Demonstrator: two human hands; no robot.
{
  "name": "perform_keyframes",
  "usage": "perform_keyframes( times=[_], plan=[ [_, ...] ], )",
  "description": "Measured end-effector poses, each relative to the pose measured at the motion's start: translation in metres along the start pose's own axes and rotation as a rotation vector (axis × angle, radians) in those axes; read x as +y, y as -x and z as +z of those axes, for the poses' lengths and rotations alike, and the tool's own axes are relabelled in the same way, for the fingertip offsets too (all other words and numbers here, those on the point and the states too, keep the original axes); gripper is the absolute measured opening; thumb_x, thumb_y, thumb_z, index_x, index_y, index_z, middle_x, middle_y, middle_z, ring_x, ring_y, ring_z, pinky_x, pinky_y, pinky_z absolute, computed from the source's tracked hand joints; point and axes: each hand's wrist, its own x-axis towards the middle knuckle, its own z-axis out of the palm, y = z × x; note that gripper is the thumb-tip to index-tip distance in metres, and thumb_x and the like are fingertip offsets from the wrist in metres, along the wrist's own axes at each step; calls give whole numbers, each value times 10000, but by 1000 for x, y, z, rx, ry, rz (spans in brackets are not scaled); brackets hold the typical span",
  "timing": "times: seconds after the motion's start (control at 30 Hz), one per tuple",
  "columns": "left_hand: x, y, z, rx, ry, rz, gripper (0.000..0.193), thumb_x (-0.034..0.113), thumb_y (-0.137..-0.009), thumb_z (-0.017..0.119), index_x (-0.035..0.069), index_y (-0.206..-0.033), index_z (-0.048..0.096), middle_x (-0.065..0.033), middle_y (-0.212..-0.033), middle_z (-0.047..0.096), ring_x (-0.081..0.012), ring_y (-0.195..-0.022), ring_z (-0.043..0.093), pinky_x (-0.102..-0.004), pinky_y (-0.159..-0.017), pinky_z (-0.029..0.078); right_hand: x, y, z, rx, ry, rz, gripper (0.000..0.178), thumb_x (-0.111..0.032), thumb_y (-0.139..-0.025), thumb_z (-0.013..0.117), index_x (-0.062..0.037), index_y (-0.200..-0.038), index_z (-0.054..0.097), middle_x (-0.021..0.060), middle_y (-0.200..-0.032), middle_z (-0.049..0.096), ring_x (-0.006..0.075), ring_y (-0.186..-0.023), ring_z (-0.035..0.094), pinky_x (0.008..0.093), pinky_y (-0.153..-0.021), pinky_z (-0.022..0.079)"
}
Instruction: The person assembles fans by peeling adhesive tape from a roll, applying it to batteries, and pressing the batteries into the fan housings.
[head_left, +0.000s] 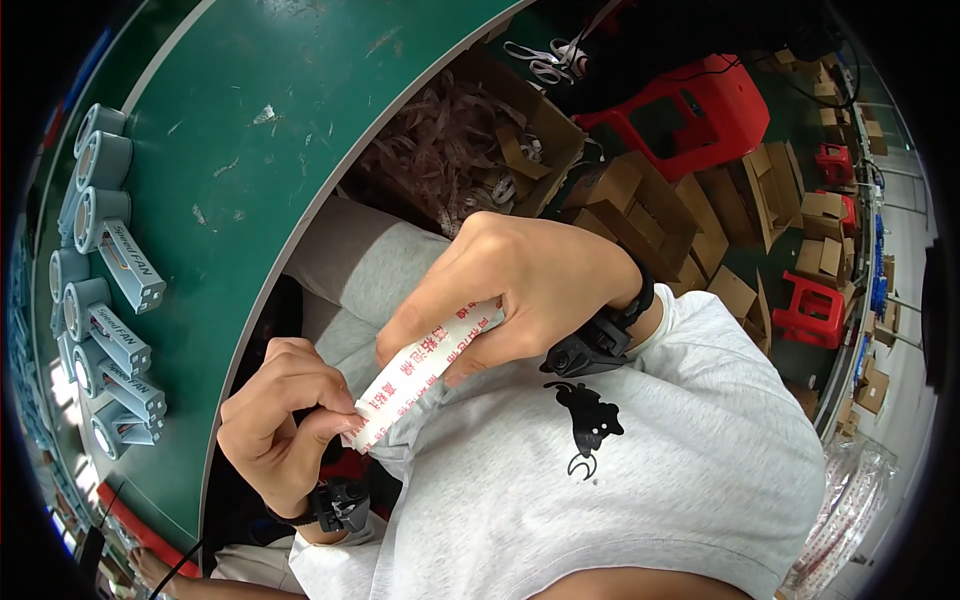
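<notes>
A white strip of adhesive tape [412, 384] with red print stretches between my two hands, above my lap. My left hand [285, 425] is closed, with thumb and forefinger pinching the strip's lower end. Higher up and to the right, my right hand [515, 285] grips the other end between thumb and curled fingers. Whether the strip's backing is partly peeled at the left fingertips, I cannot tell. On the green table [240, 120] at the left stand several light blue-grey plastic fan housings [118, 262], apart from both hands.
Beside my legs, an open cardboard box [560, 165] holds a heap of thin discarded strips [440, 150]. Red plastic stools [735, 105] and open cartons [640, 205] stand on the floor at right. Another person's hand [150, 570] is at lower left. A clear bag [845, 510] lies at lower right.
</notes>
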Motion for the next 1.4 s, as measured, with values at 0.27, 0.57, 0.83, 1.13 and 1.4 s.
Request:
perform_keyframes(
  times=[0.27, 0.57, 0.83, 1.13, 1.4],
  plan=[
    [-2, 6, 13, 164, -258, 137, 196, 122, -658, 676, -8, -669, 531, -90, -601, 530, -187, -527, 442, -340, -591, 342, 6, 1, 1, 40, -15, 0, 344, -76, -653, 739, -64, -987, 657, 71, -820, 683, 148, -605, 642, 235, -500, 466],
    [-11, 22, 17, 234, -162, 268, 118, 70, -760, 572, -8, -751, 483, -134, -674, 511, -193, -591, 401, -343, -609, 341, 8, 1, 3, 39, -157, 30, 348, -52, -643, 737, -54, -983, 662, 70, -830, 686, 128, -618, 643, 218, -513, 459],
    [-7, 15, 13, 219, -115, 214, 164, 108, -661, 656, -16, -724, 569, -131, -655, 590, -204, -531, 514, -344, -593, 394, 8, 3, 4, 22, -143, 46, 343, -55, -647, 733, -50, -982, 661, 69, -830, 685, 127, -630, 645, 220, -520, 460],
    [8, 0, -1, -91, -335, 131, 130, 102, -627, 646, 1, -675, 581, -96, -663, 585, -204, -536, 507, -357, -605, 404, 8, 4, 4, -26, -46, 47, 344, -87, -653, 731, -55, -987, 656, 76, -839, 681, 162, -649, 651, 236, -546, 479],
    [-4, 15, 14, 41, -224, 141, 131, 85, -654, 635, 6, -693, 537, -101, -655, 574, -206, -542, 502, -368, -597, 422, 10, 3, 7, -30, -109, 43, 348, -80, -653, 728, -61, -993, 656, 78, -863, 682, 171, -680, 657, 249, -564, 491]
  ],
)
